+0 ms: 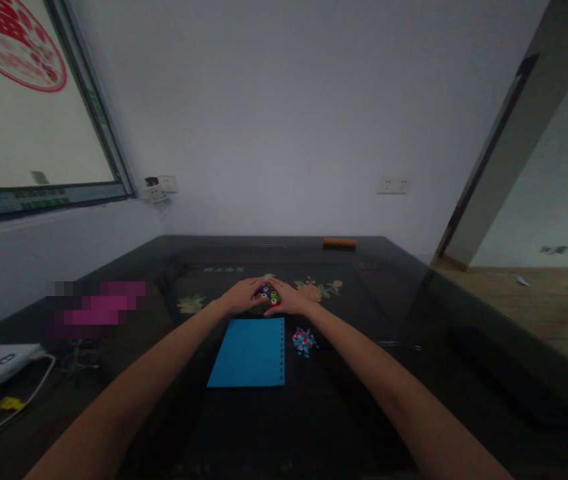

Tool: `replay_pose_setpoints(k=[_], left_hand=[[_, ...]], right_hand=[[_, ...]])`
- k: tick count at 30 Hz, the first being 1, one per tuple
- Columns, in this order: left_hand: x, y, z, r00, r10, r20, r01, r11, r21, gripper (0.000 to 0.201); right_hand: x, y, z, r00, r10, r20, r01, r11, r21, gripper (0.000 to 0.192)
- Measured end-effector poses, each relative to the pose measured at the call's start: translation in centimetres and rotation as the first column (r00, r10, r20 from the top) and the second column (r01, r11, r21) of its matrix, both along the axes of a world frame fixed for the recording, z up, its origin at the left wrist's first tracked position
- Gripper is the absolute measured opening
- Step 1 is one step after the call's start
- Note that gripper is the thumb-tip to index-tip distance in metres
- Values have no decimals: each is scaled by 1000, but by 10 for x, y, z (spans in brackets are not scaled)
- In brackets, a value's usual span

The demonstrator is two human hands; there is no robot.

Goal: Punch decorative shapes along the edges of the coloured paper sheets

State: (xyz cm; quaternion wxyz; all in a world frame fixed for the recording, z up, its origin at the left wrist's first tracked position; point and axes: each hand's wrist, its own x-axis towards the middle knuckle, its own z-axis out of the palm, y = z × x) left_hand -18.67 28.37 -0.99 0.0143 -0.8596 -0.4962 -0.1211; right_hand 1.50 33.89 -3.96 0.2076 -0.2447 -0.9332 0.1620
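Observation:
My left hand [238, 296] and my right hand [291, 298] curve around a tight cluster of small round things [267, 293]. These are purple, green and red with pale dots like eyes; their exact kind is too small to make out. The fingers of both hands press at its sides, covering part of it. Just nearer to me lies a blue sheet of paper [251, 353] with a row of punched holes down its right edge. Right of the sheet, below my right wrist, is a small pile of pink, blue and white bits [304, 341].
The dark, glossy table [264, 433] has printed flowers. A brown cylinder [340, 243] rests at its far edge. On the left are a pink, blurred-out object [107, 303] and a white device [1, 363] with a cable. A long black object [509, 377] lies at right.

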Motion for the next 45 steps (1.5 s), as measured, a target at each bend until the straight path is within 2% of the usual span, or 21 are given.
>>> replay_pose_setpoints(k=[6, 11, 19, 24, 28, 32, 35, 38, 45], left_hand=[[20, 17, -11, 997, 79, 14, -79, 997, 23, 51], [16, 20, -15, 999, 45, 9, -45, 999, -9, 49], [12, 13, -13, 998, 26, 63, -24, 999, -32, 47], [-5, 13, -6, 985, 70, 157, -70, 998, -8, 46], [-33, 7, -8, 961, 159, 226, -163, 987, 0, 50], [-50, -6, -19, 934, 223, 279, -227, 974, -19, 52], [-48, -13, -29, 920, 247, 305, -249, 968, -32, 53], [-40, -15, -35, 914, 248, 321, -252, 967, -30, 52], [-34, -14, -31, 924, 212, 317, -212, 977, -33, 49]], right_hand=[[20, 3, -1, 999, -6, -32, 5, 1000, -9, 95], [20, -2, 0, 996, -47, -70, 47, 999, -11, 88], [10, -6, -7, 984, -131, -118, 125, 991, -57, 88], [19, -4, -2, 987, -112, -115, 104, 992, -70, 97], [39, -4, 4, 982, -151, -115, 142, 986, -83, 87], [47, -5, 3, 978, -180, -107, 170, 981, -96, 70], [41, -5, 0, 976, -188, -108, 178, 979, -103, 64], [34, -4, -4, 975, -194, -112, 183, 978, -102, 65], [38, -4, -3, 980, -169, -105, 160, 983, -93, 69]])
